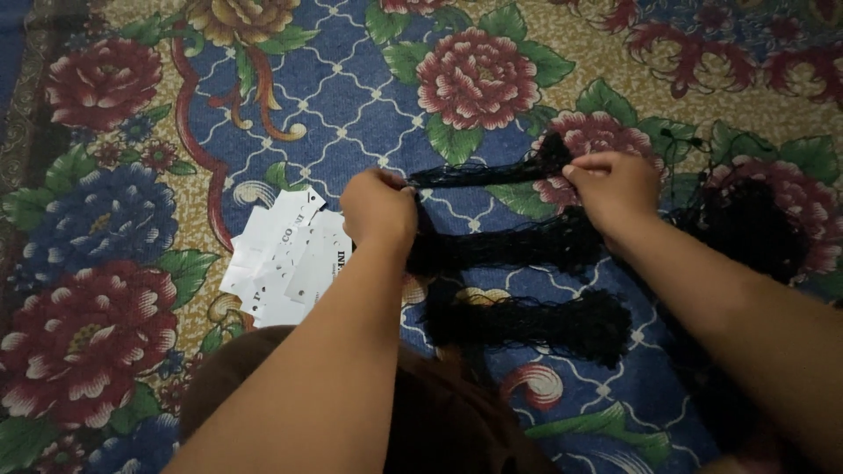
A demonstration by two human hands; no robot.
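My left hand (379,209) and my right hand (615,186) each pinch one end of a bundle of black thread (479,173), stretched level between them above the floral carpet (351,96). Two more black thread bundles lie below it, one (500,247) just under my hands and another (536,323) nearer to me. A larger dark tangle of thread (746,224) sits to the right of my right hand.
A loose pile of white paper tags (285,259) with punched holes lies on the carpet left of my left hand. A brown garment over my knee (237,369) fills the bottom middle.
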